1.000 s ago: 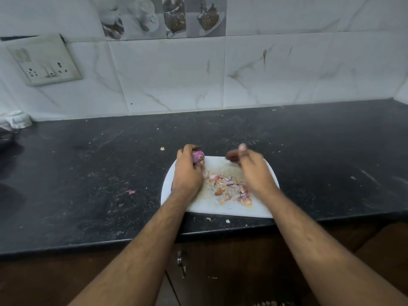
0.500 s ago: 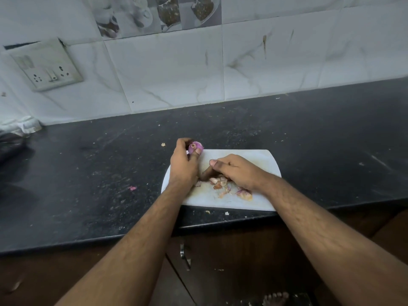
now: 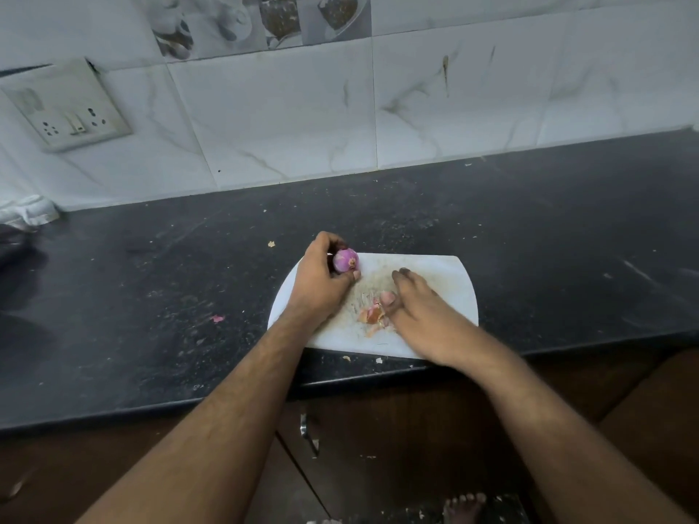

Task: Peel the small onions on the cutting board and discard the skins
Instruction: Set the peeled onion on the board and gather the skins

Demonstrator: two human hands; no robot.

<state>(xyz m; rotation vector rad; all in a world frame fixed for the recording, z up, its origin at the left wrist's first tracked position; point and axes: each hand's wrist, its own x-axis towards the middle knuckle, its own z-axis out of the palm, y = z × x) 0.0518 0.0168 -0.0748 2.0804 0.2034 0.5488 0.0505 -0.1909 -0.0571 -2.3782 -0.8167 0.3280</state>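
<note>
Here the left hand (image 3: 321, 281) grips a small purple onion (image 3: 345, 260) in its curled fingertips, lifted at the far left corner of the white cutting board (image 3: 435, 270), probably to keep it apart from the waste. The right hand (image 3: 420, 315) lies flat, fingers straight, pressing on loose skins (image 3: 372, 315) mid-board, seemingly gathering them for discarding; the skins sit beside its thumb.

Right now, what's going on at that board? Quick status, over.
Left hand grips peeled purple onion. Right hand flat on cutting board, covering onion skins. Nothing in the way.
</note>
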